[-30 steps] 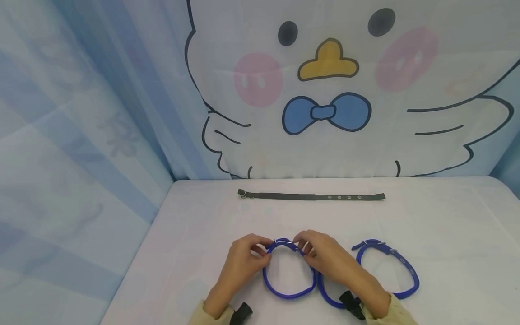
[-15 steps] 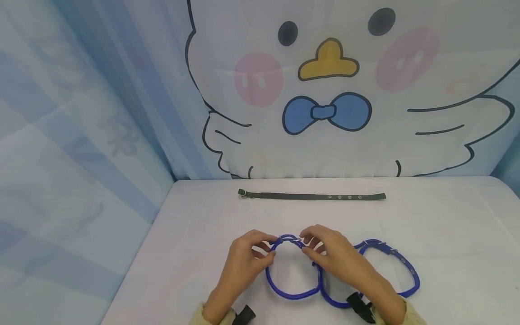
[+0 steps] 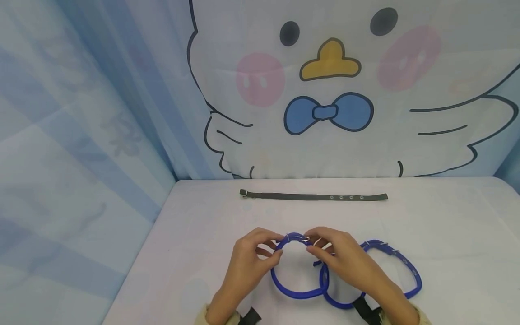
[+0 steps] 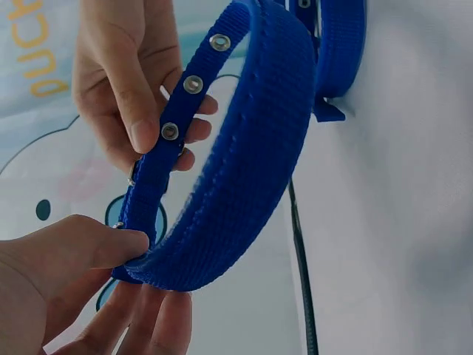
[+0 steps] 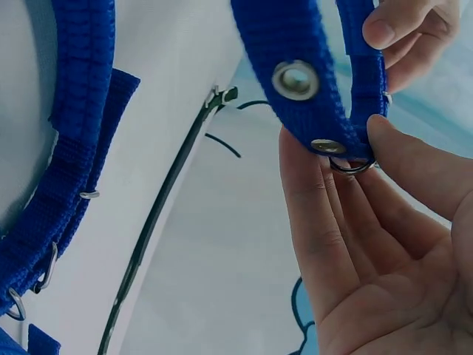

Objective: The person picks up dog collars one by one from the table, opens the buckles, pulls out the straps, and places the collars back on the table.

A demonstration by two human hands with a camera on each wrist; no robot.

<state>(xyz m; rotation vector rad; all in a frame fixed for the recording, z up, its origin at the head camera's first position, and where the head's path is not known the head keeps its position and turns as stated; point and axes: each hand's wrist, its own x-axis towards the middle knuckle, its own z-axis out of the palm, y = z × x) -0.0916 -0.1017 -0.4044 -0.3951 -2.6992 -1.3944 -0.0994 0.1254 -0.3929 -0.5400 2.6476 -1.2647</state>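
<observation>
Both hands hold a blue webbing dog collar (image 3: 298,295), buckled into a ring and raised upright, with metal eyelets along its strap. My left hand (image 3: 252,259) pinches the band between thumb and fingers at its upper left. At the upper right, beside the buckle, my right hand (image 3: 343,255) pinches the strap with thumb and fingertips. A D-ring (image 5: 351,166) shows by the right fingers in the right wrist view. A second blue collar (image 3: 341,306) lies just right of the held one, partly hidden by the right hand and forearm.
Farther right lies another looped blue collar (image 3: 392,248). A dark green collar (image 3: 298,197) is stretched straight along the back of the white table (image 3: 195,216). Behind the table hangs a printed cloth (image 3: 325,153).
Both hands have shifted slightly right with the collar, uncovering more of the second collar's left side. The right fingers have moved along near the buckle. The dark green collar stays put.
</observation>
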